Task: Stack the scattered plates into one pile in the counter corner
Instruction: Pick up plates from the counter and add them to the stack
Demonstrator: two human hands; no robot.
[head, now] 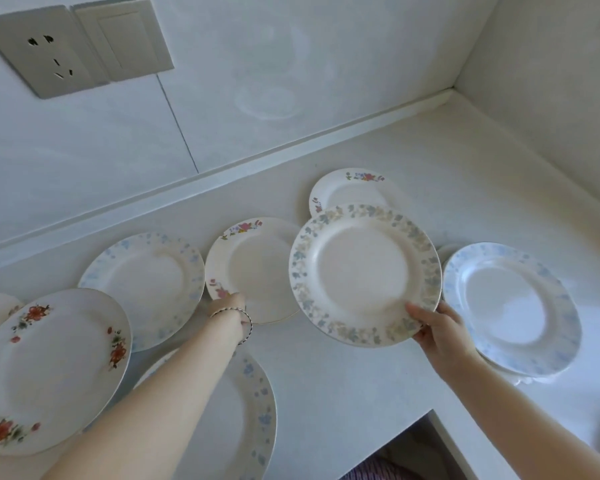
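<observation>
1. Far left of the pink-flower plate (253, 265), a red-flower plate (49, 372) is seen at the near edge of the white worktop (343, 393), laid over the edge of another white piece that is mostly hidden.
2. A wall socket (45, 53) and a switch (125, 39) are mounted on the wall, above and left of the pink-flower plate.
3. A pale-blue-rimmed plate (142, 282) lies flat just left of the pink-flower plate, with the two rims meeting.
4. Nearer than the pink-flower plate, a blue-flowered plate (250, 410) is partly covered by the left forearm.
5. The left hand (227, 304), with a beaded bracelet (245, 323) at the wrist, is placed at the near rim of the pink-flower plate. Its fingers are hidden behind the hand, so it cannot be told whether the rim is pinched.
6. A small floral plate (347, 192) lies behind and right of the pink-flower plate, toward the wall.
7. A grey-blue leaf-rimmed plate (364, 275) is held up just right of the pink-flower plate, overlapping its right edge and the small floral plate. It is pinched at its near rim by the right hand (440, 336), the thumb (413, 310) on top and the other fingers underneath.
8. Far right of the pink-flower plate, a light-blue plate (513, 306) rests on another plate, whose edge shows beneath.
9. The worktop corner (454, 95) lies well behind and right of the pink-flower plate.
</observation>
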